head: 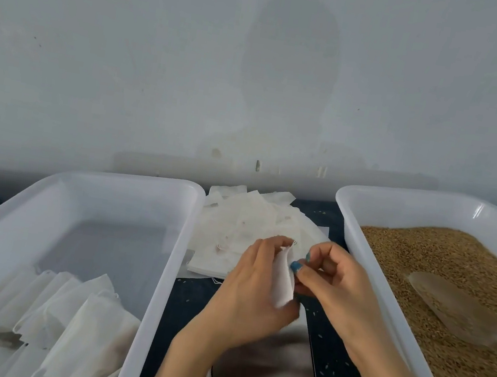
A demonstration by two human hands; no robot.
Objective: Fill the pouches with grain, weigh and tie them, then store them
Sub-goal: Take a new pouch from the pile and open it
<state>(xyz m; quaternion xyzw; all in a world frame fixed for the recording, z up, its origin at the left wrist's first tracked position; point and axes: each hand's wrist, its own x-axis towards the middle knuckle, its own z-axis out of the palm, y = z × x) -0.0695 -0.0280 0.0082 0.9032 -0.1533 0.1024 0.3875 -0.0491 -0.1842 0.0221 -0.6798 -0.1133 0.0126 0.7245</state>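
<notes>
Gripping flat pouch (284, 279) in left hand (250, 288); pinching its mouth with right hand (336, 280) (likely opening for grain (443, 259)).

Dark blue table (339, 373) carrying two trays, pouches and a scale

A white tray (163, 272) fills the lower left of the frame and a second white tray (346, 216) the right. A pile of empty pouches (235, 225) lies between them at centre. A steel-topped scale (264, 374) sits at lower centre, with stray grains (324, 366) scattered just beside it on the cloth.
</notes>
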